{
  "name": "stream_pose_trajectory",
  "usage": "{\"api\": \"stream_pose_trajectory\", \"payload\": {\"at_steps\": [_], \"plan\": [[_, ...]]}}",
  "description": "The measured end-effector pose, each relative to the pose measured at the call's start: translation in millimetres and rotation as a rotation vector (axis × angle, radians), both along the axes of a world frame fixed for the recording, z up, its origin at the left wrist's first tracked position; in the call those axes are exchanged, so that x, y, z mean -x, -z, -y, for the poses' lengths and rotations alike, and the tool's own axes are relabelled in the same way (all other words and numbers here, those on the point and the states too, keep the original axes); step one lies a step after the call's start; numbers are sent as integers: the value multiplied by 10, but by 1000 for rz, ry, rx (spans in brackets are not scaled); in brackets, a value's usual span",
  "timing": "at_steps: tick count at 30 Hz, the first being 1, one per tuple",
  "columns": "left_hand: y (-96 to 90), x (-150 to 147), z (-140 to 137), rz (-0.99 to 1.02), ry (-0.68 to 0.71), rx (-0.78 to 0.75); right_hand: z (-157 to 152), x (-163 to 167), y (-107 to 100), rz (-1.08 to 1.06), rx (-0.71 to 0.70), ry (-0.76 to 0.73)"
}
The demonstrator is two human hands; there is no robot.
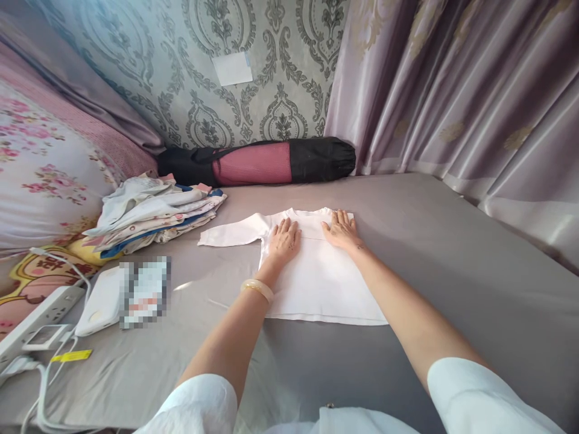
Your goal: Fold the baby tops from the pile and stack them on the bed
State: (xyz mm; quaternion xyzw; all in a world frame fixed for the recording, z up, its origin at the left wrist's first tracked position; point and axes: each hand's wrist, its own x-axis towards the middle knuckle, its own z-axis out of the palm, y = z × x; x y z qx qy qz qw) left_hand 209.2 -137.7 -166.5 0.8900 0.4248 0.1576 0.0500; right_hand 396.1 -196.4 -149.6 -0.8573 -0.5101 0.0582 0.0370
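Note:
A small white long-sleeved shirt lies spread on the grey bed sheet, its neckline toward the wall. One sleeve stretches out to the left; the other does not show on the right side. My left hand rests flat on the shirt's upper left chest, fingers extended, a pale bangle round the wrist. On the upper right, by the shoulder, my right hand lies flat with its fingers a little apart. Neither hand grips the cloth.
Left of the shirt sits a pile of folded clothes. Nearer are a white power bank, a blurred-out item, and a power strip with cables. A rolled mat in a black bag lies along the wall. Curtains hang at the right.

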Motion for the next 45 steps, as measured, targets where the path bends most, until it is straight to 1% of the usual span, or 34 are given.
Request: {"api": "stream_pose_trajectory", "payload": {"at_steps": [4,6,10,13,18,22,26,28,32,35,40,45], "plan": [[17,6,4,39,-15,-62,-57,154,-49,32,-39,-66],[3,7,13,30,0,-42,-116,243,-57,15,-54,-92],[-52,3,37,-8,5,34,-245,316,-31,-27,-55,-62],[-69,-2,41,-18,0,61,-296,287,22,-40,-58,-52],[-42,2,22,10,-20,49,-299,262,84,-29,-92,-55],[-40,3,18,1,-61,44,-286,273,57,-53,-90,-53],[-53,-1,25,-19,-63,45,-230,217,-4,-83,-63,-84],[-52,-3,24,-11,-60,47,-176,157,-27,-54,-59,-63],[-41,-11,17,2,-69,63,-54,10,-24,65,-65,39],[-39,-19,18,-3,-83,64,2,-70,19,56,-39,87],[-39,-24,25,-2,-83,45,14,-112,88,35,-54,91],[-29,-11,11,18,-103,42,25,-104,40,15,-43,99]]}}
